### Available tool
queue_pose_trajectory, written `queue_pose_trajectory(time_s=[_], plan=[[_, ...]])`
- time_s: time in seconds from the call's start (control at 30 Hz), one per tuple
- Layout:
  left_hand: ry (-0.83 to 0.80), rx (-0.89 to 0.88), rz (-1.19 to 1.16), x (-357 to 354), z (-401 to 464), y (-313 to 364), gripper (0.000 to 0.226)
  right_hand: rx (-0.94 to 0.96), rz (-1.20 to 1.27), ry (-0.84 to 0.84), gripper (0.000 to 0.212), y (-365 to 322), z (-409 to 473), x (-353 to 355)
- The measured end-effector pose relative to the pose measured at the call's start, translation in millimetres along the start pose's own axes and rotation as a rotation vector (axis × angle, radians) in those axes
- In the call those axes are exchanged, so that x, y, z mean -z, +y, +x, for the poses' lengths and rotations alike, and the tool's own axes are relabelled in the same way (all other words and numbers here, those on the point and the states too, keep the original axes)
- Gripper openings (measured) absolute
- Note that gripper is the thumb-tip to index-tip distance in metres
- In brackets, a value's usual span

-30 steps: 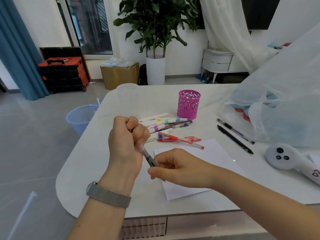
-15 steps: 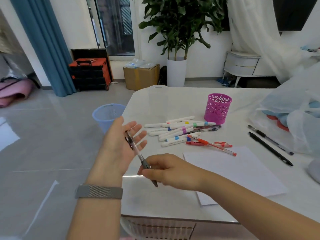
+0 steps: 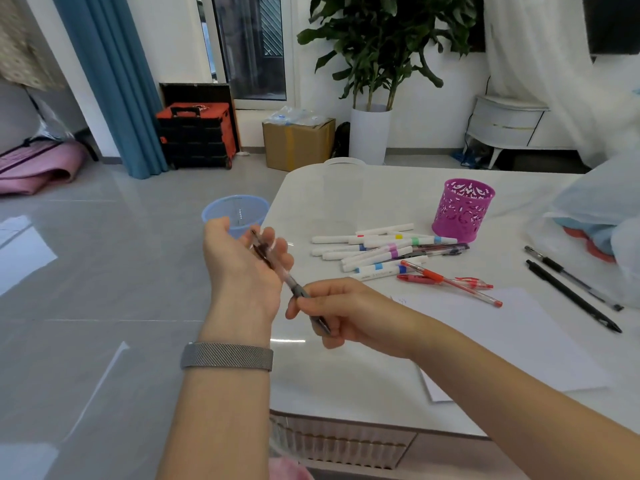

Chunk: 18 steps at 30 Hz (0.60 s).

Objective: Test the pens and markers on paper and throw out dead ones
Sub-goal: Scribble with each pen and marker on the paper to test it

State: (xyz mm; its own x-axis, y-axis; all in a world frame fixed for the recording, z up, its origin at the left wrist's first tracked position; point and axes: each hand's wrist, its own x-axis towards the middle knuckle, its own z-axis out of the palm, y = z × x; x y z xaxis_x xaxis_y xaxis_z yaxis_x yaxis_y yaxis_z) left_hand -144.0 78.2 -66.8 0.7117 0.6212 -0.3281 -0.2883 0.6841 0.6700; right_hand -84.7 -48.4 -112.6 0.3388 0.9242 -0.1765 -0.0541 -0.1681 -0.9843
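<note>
The pen (image 3: 294,285) I'm testing sits in the air over the near left corner of the tabletop (image 3: 346,368), slanting from upper left down to lower right, writing end lowest. My right hand (image 3: 349,315) pinches it at the dark rubber grip, fingers (image 3: 311,299) curled round that section, so I hold it as I would to write. Its upper end lies across the fingers of my left hand (image 3: 242,271), which is spread flat, palm up, closing on nothing; I judge the palm is there only to steady the barrel, or to take the pen for the bin.

The barrel is clear plastic with a dark refill showing through, and a dark cap or clip end resting on my left fingers. I cannot tell from here whether there is ink left in it.

The paper (image 3: 512,337) lies just beside my right wrist, with a few faint marks near its upper left corner. Beyond it the white markers (image 3: 377,249) lie in a loose heap with two red pens (image 3: 450,280) against them, the pink holder (image 3: 462,209) behind. Two black pens (image 3: 571,292) lie apart on the right. The blue bin (image 3: 235,211) stands on the floor just past my left hand, handy for a dead one.
</note>
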Motion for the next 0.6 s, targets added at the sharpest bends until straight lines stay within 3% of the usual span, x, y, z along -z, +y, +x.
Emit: queue_pose_trajectory(time_s=[0.1,0.2,0.27,0.37,0.47,0.6], plan=[[0.132,-0.055,0.219,0,3,1,0.048,-0.084,-0.147,0.198,0.021,10,12,1],[0.239,-0.173,0.371,3,6,5,0.048,-0.11,-0.452,0.407,0.018,20,29,1],[0.236,-0.181,0.362,7,8,8,0.045,-0.075,-0.573,0.485,0.028,24,44,-2],[0.223,-0.173,0.353,10,8,8,0.043,-0.029,-0.721,0.511,0.041,27,68,-12],[0.223,-0.175,0.356,12,9,8,0.045,-0.05,-0.959,0.457,0.02,30,85,-22],[0.238,-0.18,0.363,13,13,10,0.039,-0.077,-1.087,0.402,0.033,31,93,-25]])
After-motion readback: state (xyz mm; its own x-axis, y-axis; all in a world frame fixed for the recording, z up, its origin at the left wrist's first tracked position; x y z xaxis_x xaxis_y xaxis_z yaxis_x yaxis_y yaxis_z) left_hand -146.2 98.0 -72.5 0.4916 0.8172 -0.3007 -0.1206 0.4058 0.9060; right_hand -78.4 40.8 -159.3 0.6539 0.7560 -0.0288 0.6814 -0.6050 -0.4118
